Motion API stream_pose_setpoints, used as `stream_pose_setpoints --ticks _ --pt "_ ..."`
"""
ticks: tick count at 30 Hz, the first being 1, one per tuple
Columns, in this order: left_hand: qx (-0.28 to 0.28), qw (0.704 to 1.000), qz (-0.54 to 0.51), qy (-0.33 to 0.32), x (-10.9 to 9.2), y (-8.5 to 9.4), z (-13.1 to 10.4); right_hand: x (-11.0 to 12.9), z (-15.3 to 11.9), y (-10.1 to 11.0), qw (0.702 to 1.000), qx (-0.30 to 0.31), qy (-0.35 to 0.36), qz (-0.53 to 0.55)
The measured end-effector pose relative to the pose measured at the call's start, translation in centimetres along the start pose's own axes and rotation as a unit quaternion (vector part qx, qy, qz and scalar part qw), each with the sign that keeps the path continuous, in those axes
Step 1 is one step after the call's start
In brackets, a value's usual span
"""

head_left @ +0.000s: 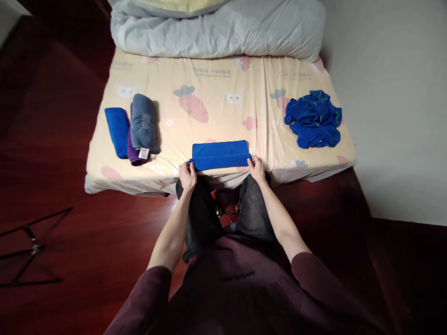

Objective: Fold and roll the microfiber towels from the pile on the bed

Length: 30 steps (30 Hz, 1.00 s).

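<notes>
A blue towel (220, 153), folded into a long flat strip with a crease along its length, lies at the bed's front edge. My left hand (187, 175) pinches its near left corner. At the right end, my right hand (256, 168) grips the towel's edge between thumb and fingers. To the left rest a rolled or folded blue cloth (117, 132), a purple cloth (134, 153) and a grey towel (144, 122) with a white tag, the grey one lying partly over the purple. A crumpled blue cloth heap (313, 118) with green edging sits on the right.
The bed (167, 135) has a yellow sheet printed with carrots. Across its far end lies a bulky grey quilt (216, 32). A white wall (391, 111) borders the right side. Black stand legs (33, 249) are on the red floor (115, 242) at left.
</notes>
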<state>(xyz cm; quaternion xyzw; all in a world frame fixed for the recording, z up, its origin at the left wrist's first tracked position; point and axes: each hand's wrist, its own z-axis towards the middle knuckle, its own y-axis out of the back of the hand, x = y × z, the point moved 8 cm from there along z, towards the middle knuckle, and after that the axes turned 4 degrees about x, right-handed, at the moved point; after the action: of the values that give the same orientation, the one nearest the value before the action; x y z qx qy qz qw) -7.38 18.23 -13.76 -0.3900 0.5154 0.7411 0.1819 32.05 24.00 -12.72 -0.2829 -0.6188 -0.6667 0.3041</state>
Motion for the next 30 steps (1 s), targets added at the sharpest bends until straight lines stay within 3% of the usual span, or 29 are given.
stream_pose_setpoints --ticks 5,16,30 --pt "0.000 1.000 -0.002 -0.005 -0.1 0.0 0.0 0.3 -0.1 0.4 0.999 -0.021 0.029 0.002" --pt "0.003 0.999 -0.040 0.023 0.3 0.0 0.1 -0.9 0.2 0.0 0.999 -0.008 -0.005 0.050" --pt "-0.022 0.997 -0.066 0.021 0.8 0.1 0.2 -0.3 0.0 0.4 0.993 -0.014 0.009 0.114"
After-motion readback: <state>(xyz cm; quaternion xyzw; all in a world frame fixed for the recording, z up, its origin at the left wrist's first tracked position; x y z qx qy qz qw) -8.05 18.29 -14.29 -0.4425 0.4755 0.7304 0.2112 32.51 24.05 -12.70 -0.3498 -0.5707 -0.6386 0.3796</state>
